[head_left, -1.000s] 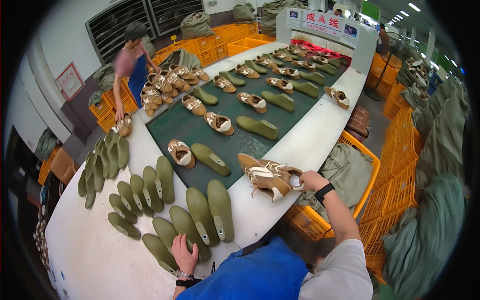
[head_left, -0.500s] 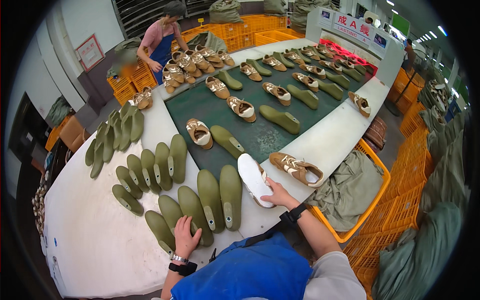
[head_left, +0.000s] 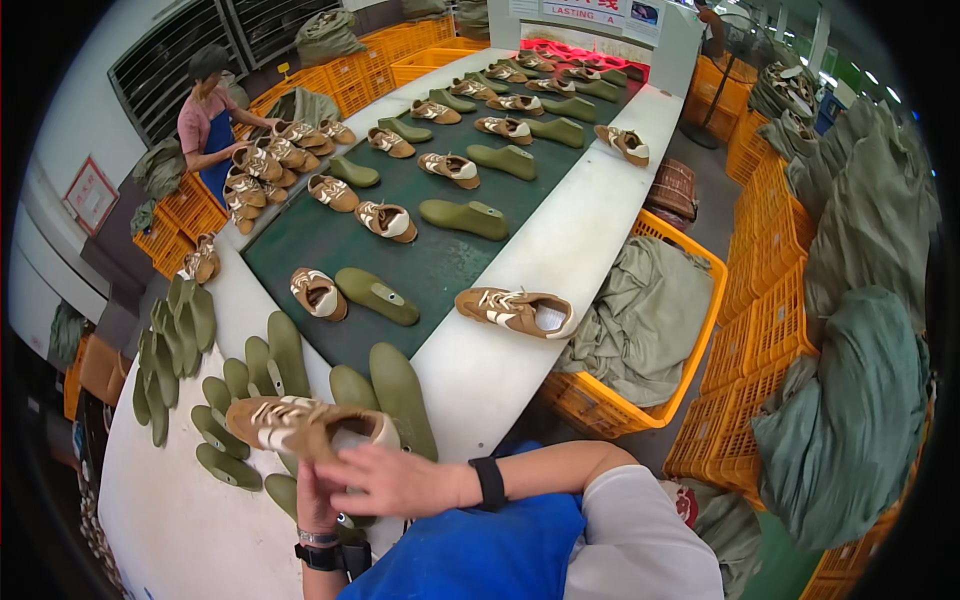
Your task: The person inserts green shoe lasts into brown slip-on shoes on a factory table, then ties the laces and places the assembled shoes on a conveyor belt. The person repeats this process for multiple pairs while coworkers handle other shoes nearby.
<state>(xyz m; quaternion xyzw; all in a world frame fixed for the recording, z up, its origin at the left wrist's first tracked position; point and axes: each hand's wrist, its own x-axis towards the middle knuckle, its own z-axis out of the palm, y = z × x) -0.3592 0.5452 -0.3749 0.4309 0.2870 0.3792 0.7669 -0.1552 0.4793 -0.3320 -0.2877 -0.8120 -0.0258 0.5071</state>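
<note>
Above the near white table, a tan sneaker (head_left: 285,425) with white stripes is held up, its toe to the left and its opening toward me. My left hand (head_left: 318,500) grips it from below, its fingers partly hidden. Closed at the heel end is my right hand (head_left: 390,482), slightly blurred and crossing in front of the left. Green shoe lasts (head_left: 403,395) lie behind and under the sneaker, several of them partly covered by it. Another tan sneaker (head_left: 515,310) rests on the white ledge beyond my right hand.
A dark green conveyor belt (head_left: 420,265) carries several sneakers and lasts. At the far left a person (head_left: 208,125) in a blue apron stands by a pile of sneakers (head_left: 262,165). To the right stand an orange crate (head_left: 690,370) holding grey-green cloth and stacked orange crates (head_left: 745,400).
The sneaker that lay sole-up under my right hand is now lifted, turned upright and moved left. My left hand has left the lasts and grips it. The view has swung right.
</note>
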